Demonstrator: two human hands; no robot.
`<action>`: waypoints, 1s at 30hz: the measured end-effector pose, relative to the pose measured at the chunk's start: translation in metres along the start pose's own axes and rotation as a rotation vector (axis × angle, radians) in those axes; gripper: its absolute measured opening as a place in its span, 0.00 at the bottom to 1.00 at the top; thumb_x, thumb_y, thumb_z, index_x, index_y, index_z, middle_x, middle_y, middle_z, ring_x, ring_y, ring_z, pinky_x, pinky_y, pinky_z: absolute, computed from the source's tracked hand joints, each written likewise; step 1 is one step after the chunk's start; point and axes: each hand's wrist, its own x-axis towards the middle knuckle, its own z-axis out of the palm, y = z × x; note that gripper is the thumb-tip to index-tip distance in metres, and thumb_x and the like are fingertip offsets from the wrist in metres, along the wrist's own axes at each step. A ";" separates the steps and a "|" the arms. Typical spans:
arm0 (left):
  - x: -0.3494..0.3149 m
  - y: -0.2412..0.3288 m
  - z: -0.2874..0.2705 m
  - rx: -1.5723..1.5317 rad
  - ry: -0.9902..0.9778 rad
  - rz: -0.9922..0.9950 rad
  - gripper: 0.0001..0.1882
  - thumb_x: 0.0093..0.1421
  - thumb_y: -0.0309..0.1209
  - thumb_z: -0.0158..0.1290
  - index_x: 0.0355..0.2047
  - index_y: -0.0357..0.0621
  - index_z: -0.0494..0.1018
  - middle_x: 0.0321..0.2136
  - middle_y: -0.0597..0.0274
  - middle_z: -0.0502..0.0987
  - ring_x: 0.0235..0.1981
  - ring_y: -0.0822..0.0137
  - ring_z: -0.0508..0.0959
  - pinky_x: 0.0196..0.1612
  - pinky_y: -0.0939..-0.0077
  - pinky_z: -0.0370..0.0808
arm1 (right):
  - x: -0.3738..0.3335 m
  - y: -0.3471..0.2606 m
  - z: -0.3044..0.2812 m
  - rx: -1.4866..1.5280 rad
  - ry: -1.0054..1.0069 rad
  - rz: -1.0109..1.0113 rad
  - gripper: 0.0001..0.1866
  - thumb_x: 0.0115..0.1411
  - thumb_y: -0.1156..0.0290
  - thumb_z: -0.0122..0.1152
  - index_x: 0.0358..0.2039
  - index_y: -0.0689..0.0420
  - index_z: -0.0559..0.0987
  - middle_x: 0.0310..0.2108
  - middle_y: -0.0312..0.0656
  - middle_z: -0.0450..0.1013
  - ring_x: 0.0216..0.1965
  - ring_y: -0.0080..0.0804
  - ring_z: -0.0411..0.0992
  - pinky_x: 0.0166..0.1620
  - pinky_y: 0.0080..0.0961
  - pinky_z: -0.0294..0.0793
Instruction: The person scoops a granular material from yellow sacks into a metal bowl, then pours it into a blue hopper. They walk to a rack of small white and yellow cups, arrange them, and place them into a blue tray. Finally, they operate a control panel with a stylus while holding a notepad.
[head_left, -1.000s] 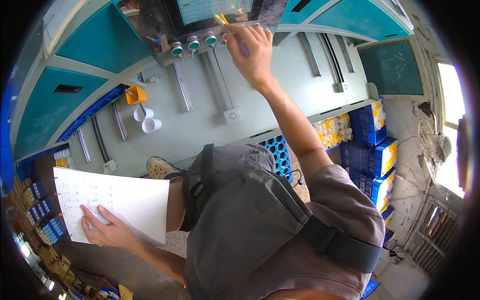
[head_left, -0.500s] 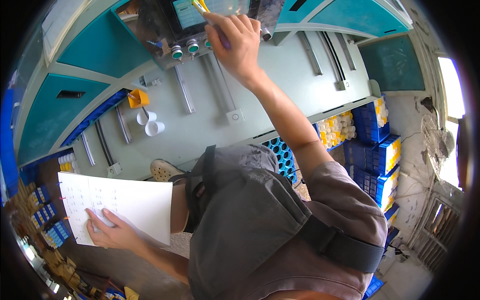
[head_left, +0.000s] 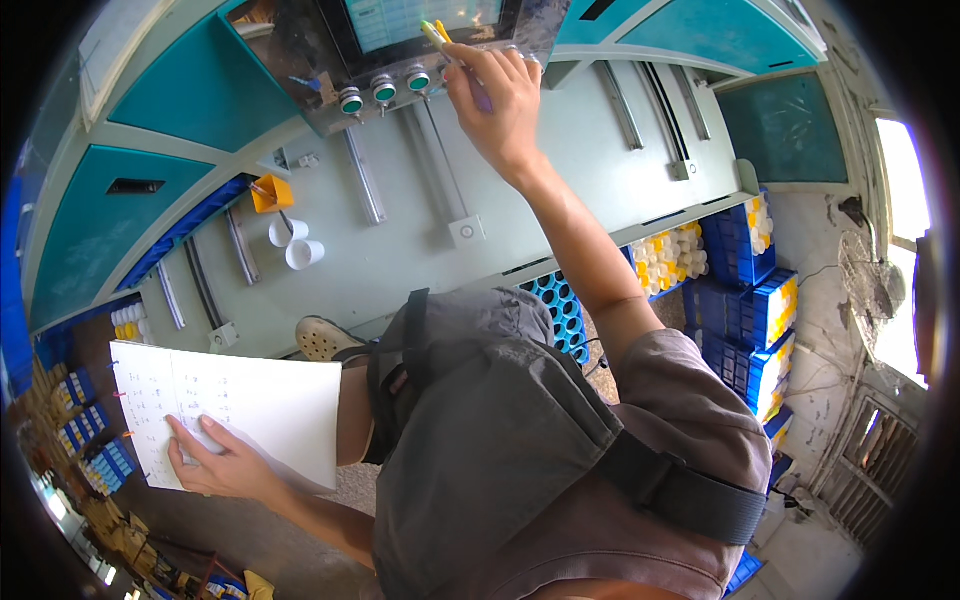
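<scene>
My right hand (head_left: 502, 108) is closed around a pen (head_left: 435, 33) with a yellow-green end and a purple lower part. The pen's yellow end points up at the lower edge of a lit touch screen (head_left: 385, 25) in a dark metal panel. Whether it touches the glass I cannot tell. Just left of this hand, green push buttons (head_left: 384, 90) sit in a row under the screen. Stretched flat, the fingers of my left hand (head_left: 225, 463) lie on a white notebook page (head_left: 285, 405) with handwritten columns. The notebook leans by my knee, with small coloured tabs along its left edge.
Two white cups (head_left: 304, 254) and an orange container (head_left: 271, 194) are on the pale machine bed (head_left: 400, 260), among metal rails (head_left: 366, 178). At the right stand blue crates (head_left: 735, 320) and white and yellow caps (head_left: 665, 262). A blue tray of round holes (head_left: 560, 312) is below.
My right hand, still gripping the pen, has moved right and down, away from the screen's middle, uncovering a green button. My left hand stays on the notebook page.
</scene>
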 end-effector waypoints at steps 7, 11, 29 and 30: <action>0.000 0.001 -0.001 0.001 0.000 0.004 0.23 0.69 0.47 0.51 0.60 0.55 0.75 0.48 0.58 0.72 0.52 0.58 0.71 0.54 0.58 0.68 | 0.009 0.002 0.004 0.039 0.093 -0.042 0.11 0.58 0.74 0.66 0.42 0.53 0.83 0.27 0.29 0.75 0.32 0.27 0.71 0.41 0.27 0.61; 0.000 0.002 -0.001 -0.006 -0.012 -0.020 0.23 0.69 0.47 0.52 0.60 0.55 0.75 0.48 0.58 0.72 0.52 0.58 0.71 0.55 0.59 0.68 | 0.002 0.013 0.009 0.071 0.117 -0.058 0.12 0.56 0.74 0.67 0.42 0.53 0.83 0.25 0.34 0.74 0.30 0.32 0.71 0.35 0.32 0.64; 0.001 0.002 0.000 0.000 -0.023 -0.036 0.23 0.68 0.47 0.52 0.60 0.55 0.75 0.48 0.57 0.72 0.52 0.57 0.71 0.55 0.58 0.68 | 0.013 -0.022 0.007 0.075 -0.099 -0.010 0.12 0.59 0.67 0.66 0.43 0.53 0.82 0.27 0.39 0.75 0.32 0.38 0.72 0.35 0.36 0.69; 0.001 0.002 0.000 0.008 -0.019 -0.020 0.23 0.68 0.47 0.52 0.60 0.54 0.75 0.48 0.57 0.72 0.52 0.57 0.71 0.55 0.58 0.68 | 0.015 -0.021 0.006 0.059 -0.071 -0.026 0.12 0.59 0.67 0.66 0.43 0.52 0.82 0.26 0.38 0.75 0.31 0.38 0.72 0.35 0.36 0.69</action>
